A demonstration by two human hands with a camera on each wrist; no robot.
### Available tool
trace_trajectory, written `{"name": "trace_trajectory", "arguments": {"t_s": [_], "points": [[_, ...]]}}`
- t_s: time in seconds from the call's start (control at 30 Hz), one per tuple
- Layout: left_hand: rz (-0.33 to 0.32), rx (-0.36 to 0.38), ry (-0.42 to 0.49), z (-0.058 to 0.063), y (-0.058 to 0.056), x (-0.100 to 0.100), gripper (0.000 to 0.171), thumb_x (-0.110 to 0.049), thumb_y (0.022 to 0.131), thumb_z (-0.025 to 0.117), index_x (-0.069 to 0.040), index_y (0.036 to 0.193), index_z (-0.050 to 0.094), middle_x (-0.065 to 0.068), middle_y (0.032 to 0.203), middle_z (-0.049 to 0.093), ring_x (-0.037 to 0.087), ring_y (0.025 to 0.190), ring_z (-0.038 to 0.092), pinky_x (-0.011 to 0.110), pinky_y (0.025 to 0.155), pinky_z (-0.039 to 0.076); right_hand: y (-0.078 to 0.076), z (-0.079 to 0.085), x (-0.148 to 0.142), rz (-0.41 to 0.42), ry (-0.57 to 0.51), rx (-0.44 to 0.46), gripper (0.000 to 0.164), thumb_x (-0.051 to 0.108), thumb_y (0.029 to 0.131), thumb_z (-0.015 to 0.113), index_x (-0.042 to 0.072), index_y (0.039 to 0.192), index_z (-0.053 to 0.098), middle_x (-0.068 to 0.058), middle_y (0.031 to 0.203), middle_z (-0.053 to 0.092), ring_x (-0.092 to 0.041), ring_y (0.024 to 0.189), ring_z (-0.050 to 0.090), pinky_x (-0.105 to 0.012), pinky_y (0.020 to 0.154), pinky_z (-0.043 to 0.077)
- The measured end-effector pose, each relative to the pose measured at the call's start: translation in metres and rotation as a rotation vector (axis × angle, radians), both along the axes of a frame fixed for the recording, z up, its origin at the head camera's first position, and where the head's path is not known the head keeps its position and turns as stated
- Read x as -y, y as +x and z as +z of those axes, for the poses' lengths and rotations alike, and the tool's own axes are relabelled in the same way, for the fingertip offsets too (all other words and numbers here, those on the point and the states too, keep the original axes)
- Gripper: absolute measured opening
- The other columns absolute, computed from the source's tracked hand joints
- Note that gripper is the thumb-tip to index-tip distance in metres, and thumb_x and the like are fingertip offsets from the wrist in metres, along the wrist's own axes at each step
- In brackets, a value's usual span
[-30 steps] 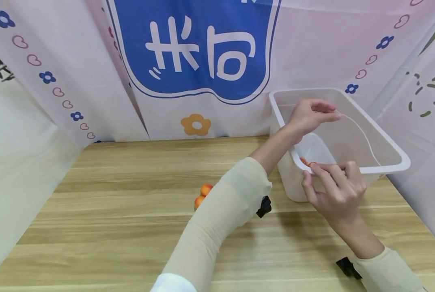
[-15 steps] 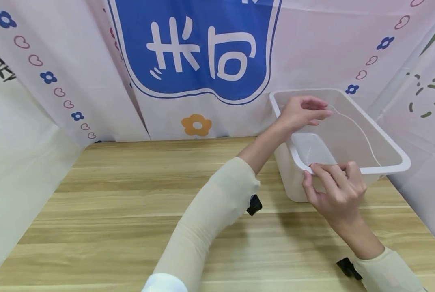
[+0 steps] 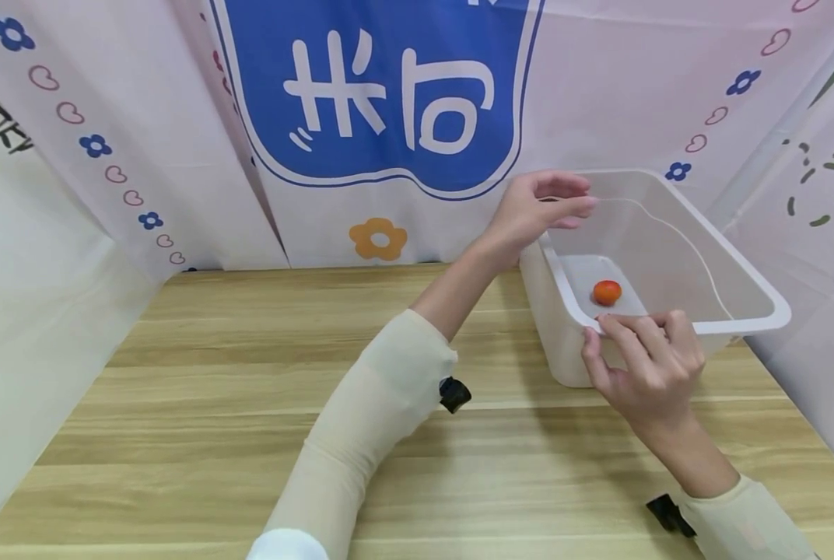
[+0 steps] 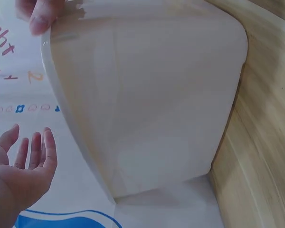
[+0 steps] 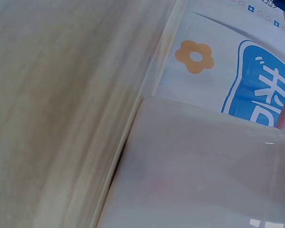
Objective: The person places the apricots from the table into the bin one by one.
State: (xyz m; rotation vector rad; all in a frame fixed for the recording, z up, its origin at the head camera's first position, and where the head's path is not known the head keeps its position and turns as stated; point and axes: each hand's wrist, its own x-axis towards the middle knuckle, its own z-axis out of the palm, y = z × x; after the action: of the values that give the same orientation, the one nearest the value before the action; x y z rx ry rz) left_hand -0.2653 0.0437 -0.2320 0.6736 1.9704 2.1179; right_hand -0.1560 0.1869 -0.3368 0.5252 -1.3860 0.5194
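Orange-red and rounded, a single small fruit [image 3: 607, 293] lies on the floor of a deep white plastic bin [image 3: 553, 330], towards the near left part of its inside. The bin stands on the table at the right, its mouth facing up, and a thin pale line curves along its inner wall. At the bin's near left corner the right hand [image 3: 648, 369] grips the rim, thumb outside and fingertips over the edge. The left hand [image 3: 536, 208] is raised by the left rim, fingers loosely bent and holding nothing (the left wrist view shows it apart from the bin's wall). Both forearms wear cream sleeves [image 3: 382, 389], each with a black clip [image 3: 455, 395] at its side. Beneath them runs a table [image 3: 249, 412] with a pale wood grain. Behind, a white cloth [image 3: 585, 93] carries a blue emblem [image 3: 394, 132] with white characters, an orange flower [image 3: 361, 239] below it, and rows of small hearts and blue flowers towards the sides.
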Motion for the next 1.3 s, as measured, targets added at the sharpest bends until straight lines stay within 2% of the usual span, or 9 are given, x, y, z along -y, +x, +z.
{"name": "trace_trajectory", "arguments": {"t_s": [0.33, 0.5, 0.67, 0.8, 0.97, 1.07, 1.2, 1.3], "points": [[0.085, -0.029, 0.011, -0.019, 0.003, 0.041, 0.029, -0.003, 0.096, 0.074, 0.007, 0.122, 0.067, 0.015, 0.109, 0.073, 0.021, 0.092, 0.074, 0.038, 0.088, 0.062, 0.001, 0.0, 0.0, 0.008, -0.009, 0.002, 0.032, 0.023, 0.09, 0.068, -0.003, 0.07, 0.069, -0.015, 0.065, 0.062, -0.045, 0.056, 0.037, -0.05, 0.05, 0.029], [0.098, -0.01, -0.022, -0.025, 0.006, 0.056, 0.026, -0.004, 0.096, 0.073, 0.005, 0.12, 0.069, 0.014, 0.107, 0.073, 0.026, 0.092, 0.073, 0.035, 0.083, 0.063, 0.0, 0.001, 0.001, 0.005, -0.019, -0.01, 0.031, 0.022, 0.089, 0.068, -0.002, 0.07, 0.069, -0.015, 0.066, 0.062, -0.045, 0.056, 0.036, -0.049, 0.05, 0.028], [0.071, -0.002, -0.111, -0.033, 0.01, 0.071, 0.025, -0.005, 0.097, 0.073, 0.005, 0.119, 0.069, 0.016, 0.107, 0.073, 0.024, 0.087, 0.07, 0.027, 0.075, 0.061, -0.001, 0.001, 0.0, 0.006, -0.017, -0.007, 0.03, 0.021, 0.088, 0.068, -0.003, 0.07, 0.068, -0.015, 0.065, 0.061, -0.045, 0.056, 0.036, -0.049, 0.051, 0.028], [0.055, -0.028, -0.194, -0.044, 0.015, 0.083, 0.023, -0.005, 0.097, 0.073, 0.005, 0.118, 0.069, 0.016, 0.104, 0.072, 0.018, 0.083, 0.07, 0.032, 0.077, 0.062, -0.002, -0.001, 0.0, 0.009, -0.015, -0.011, 0.028, 0.019, 0.086, 0.068, -0.003, 0.069, 0.068, -0.015, 0.064, 0.061, -0.045, 0.056, 0.036, -0.049, 0.05, 0.028], [0.049, -0.076, -0.269, -0.056, 0.021, 0.097, 0.022, -0.004, 0.096, 0.073, 0.006, 0.116, 0.07, 0.014, 0.1, 0.073, 0.028, 0.086, 0.071, 0.032, 0.075, 0.061, -0.003, -0.001, -0.001, 0.01, -0.014, -0.016, 0.027, 0.018, 0.086, 0.068, -0.003, 0.069, 0.069, -0.016, 0.065, 0.061, -0.044, 0.055, 0.035, -0.049, 0.049, 0.027], [0.041, -0.093, -0.295, -0.061, 0.023, 0.105, 0.022, -0.002, 0.095, 0.073, 0.007, 0.115, 0.07, 0.014, 0.099, 0.072, 0.028, 0.085, 0.07, 0.036, 0.076, 0.061, -0.003, -0.001, -0.001, 0.009, -0.014, -0.015, 0.027, 0.019, 0.086, 0.068, -0.003, 0.07, 0.069, -0.015, 0.065, 0.062, -0.044, 0.054, 0.035, -0.049, 0.049, 0.027], [-0.018, -0.163, -0.411, -0.068, 0.024, 0.118, 0.022, -0.001, 0.093, 0.075, 0.007, 0.114, 0.071, 0.015, 0.097, 0.073, 0.021, 0.081, 0.07, 0.037, 0.075, 0.061, -0.003, -0.002, 0.0, 0.008, -0.013, -0.013, 0.026, 0.018, 0.086, 0.068, -0.003, 0.07, 0.069, -0.015, 0.065, 0.062, -0.044, 0.055, 0.035, -0.049, 0.049, 0.027], [-0.119, -0.251, -0.551, -0.075, 0.025, 0.128, 0.02, -0.002, 0.092, 0.076, 0.005, 0.111, 0.072, 0.013, 0.097, 0.074, 0.019, 0.084, 0.071, 0.032, 0.078, 0.061, -0.004, -0.002, 0.0, 0.005, -0.013, -0.014, 0.027, 0.019, 0.086, 0.068, -0.003, 0.069, 0.069, -0.015, 0.065, 0.061, -0.044, 0.055, 0.035, -0.049, 0.049, 0.027]]}}
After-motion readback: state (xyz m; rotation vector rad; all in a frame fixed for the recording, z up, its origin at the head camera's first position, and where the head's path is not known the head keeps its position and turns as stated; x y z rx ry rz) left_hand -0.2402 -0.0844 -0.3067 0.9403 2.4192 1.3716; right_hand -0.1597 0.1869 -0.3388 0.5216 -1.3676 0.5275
